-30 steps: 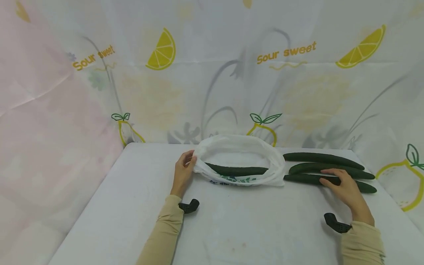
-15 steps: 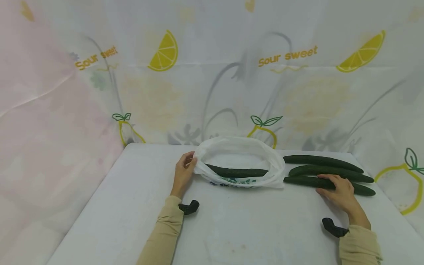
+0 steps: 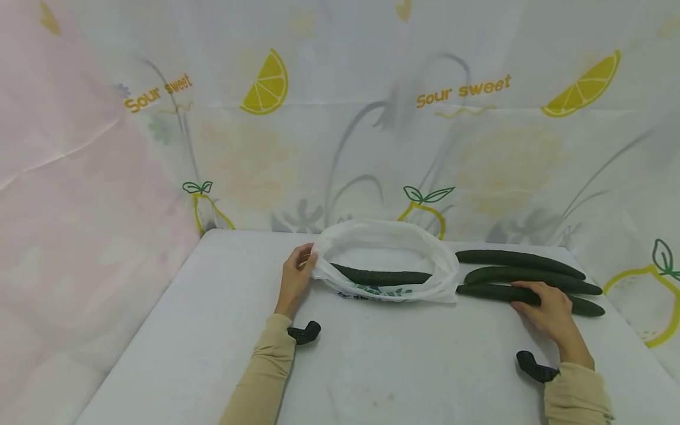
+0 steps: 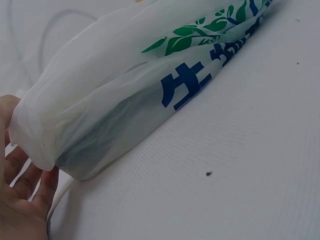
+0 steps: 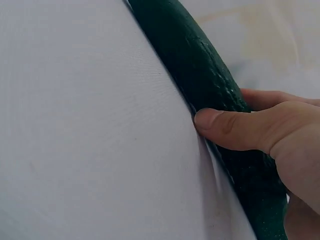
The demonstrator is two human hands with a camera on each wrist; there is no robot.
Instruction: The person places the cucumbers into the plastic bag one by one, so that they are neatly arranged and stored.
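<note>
A white plastic bag (image 3: pixel 443 271) with green and blue print lies on the table, its mouth spread wide. Inside it, one dark green cucumber (image 3: pixel 379 277) shows through the opening. At the bag's left rim, my left hand (image 3: pixel 295 277) pinches the plastic between thumb and fingers; the left wrist view shows the bag's edge (image 4: pixel 37 135) in that hand. To the right of the bag, my right hand (image 3: pixel 549 313) grips the nearest of three cucumbers (image 3: pixel 489 291), thumb on the near side and fingers over the far side. The right wrist view shows this cucumber (image 5: pixel 185 50) resting on the table.
Two more cucumbers, a middle one (image 3: pixel 499 274) and a far one (image 3: pixel 510 257), lie behind the gripped one, roughly parallel. The white table (image 3: pixel 398 366) ends at a printed fabric backdrop (image 3: pixel 340 147). A black wrist device (image 3: pixel 304 333) sits on each wrist.
My right hand has shifted slightly left and closed its thumb and fingers around the nearest cucumber. The left hand keeps its hold on the bag's rim. The head view has tilted slightly.
</note>
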